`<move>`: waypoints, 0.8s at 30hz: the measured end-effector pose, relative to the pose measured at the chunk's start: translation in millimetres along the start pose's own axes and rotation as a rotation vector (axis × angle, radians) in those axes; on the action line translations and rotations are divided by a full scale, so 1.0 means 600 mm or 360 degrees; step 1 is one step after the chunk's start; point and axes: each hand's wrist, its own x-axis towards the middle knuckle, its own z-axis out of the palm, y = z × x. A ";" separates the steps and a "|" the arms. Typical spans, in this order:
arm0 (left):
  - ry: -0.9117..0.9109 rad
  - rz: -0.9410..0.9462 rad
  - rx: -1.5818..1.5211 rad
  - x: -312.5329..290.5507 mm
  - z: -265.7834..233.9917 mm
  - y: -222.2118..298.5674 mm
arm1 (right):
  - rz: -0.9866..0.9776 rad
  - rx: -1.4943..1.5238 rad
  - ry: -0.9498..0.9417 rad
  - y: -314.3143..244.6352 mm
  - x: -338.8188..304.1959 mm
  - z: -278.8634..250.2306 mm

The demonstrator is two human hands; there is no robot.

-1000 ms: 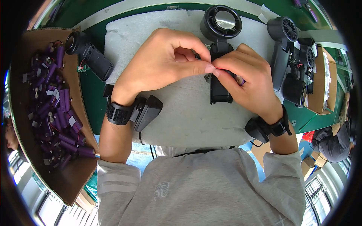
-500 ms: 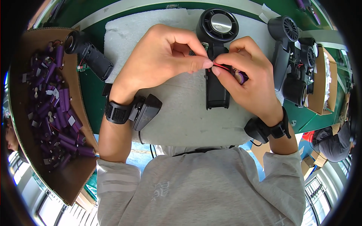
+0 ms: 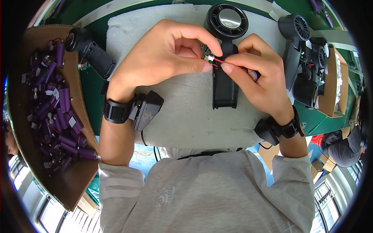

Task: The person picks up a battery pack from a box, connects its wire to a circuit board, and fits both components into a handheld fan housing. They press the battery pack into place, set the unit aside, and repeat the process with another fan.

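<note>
Fan: the black handheld fan (image 3: 229, 48) lies on a pale pad (image 3: 186, 120), round head away from the person, hollow handle toward them.
Left hand: the left hand (image 3: 167, 54) is over the fan's left side; thumb and forefinger of its grip are spread around a white connector (image 3: 211, 58); whether the curled fingers hold the green circuit board (image 3: 205, 49), I cannot tell.
Right hand: the right hand (image 3: 258, 73) is at the fan's right side, its grip pinching a red wire (image 3: 218, 60) above the handle.
Purple cell: one cell (image 3: 253, 75) shows under the right hand's fingers, just right of the fan.
Carton: a brown carton (image 3: 88, 128) of purple cells stands well left of the fan.
More fans: several black fans (image 3: 289, 64) lie right of it on the green surface (image 3: 311, 126).
</note>
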 end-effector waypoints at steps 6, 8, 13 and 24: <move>-0.0035 -0.0037 0.0005 0.000 -0.005 -0.001 | -0.0008 0.0014 -0.0020 0.003 0.000 0.001; -0.0040 -0.0027 -0.0020 0.000 -0.004 -0.002 | -0.0015 0.0006 -0.0015 0.002 0.000 0.001; 0.0016 -0.0021 -0.0023 0.000 -0.002 -0.001 | 0.0036 0.0007 -0.0011 0.002 0.000 0.000; 0.0055 -0.0125 -0.0032 -0.001 -0.003 0.006 | -0.0003 -0.0030 0.0040 0.004 0.001 0.000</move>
